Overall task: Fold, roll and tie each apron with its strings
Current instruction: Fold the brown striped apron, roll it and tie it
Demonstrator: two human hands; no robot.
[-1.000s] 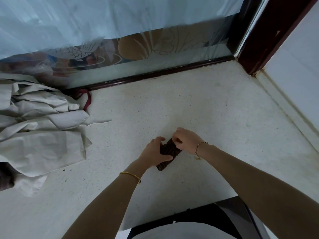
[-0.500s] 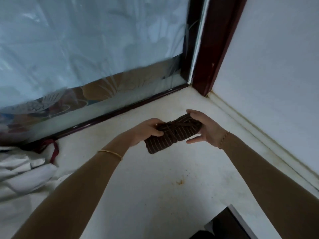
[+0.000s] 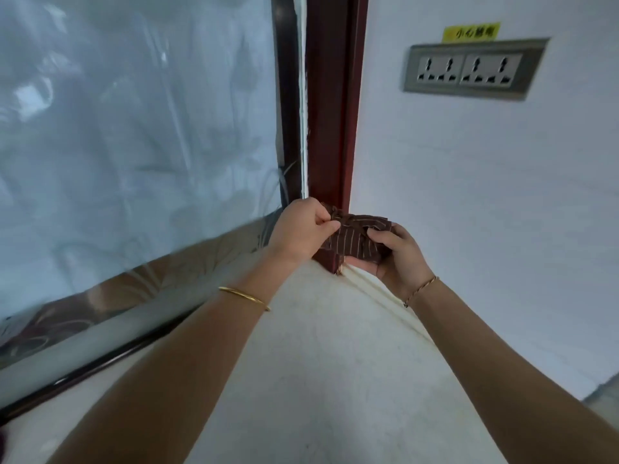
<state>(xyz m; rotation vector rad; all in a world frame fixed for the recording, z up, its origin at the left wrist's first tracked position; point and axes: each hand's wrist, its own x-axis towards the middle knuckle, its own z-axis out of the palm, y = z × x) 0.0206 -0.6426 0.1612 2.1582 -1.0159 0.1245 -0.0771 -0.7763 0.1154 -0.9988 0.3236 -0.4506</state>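
Apron roll (image 3: 355, 241) raised, left hand (image 3: 301, 229) pinching — right hand (image 3: 398, 257) gripping

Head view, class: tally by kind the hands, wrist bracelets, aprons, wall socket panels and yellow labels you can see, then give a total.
Hands: 2, left hand and right hand
Wrist bracelets: 2, gold bangle and thin chain bracelet
Brown striped rolled cloth apron: 1
Grey wall socket panel: 1
Yellow label: 1
Total: 7
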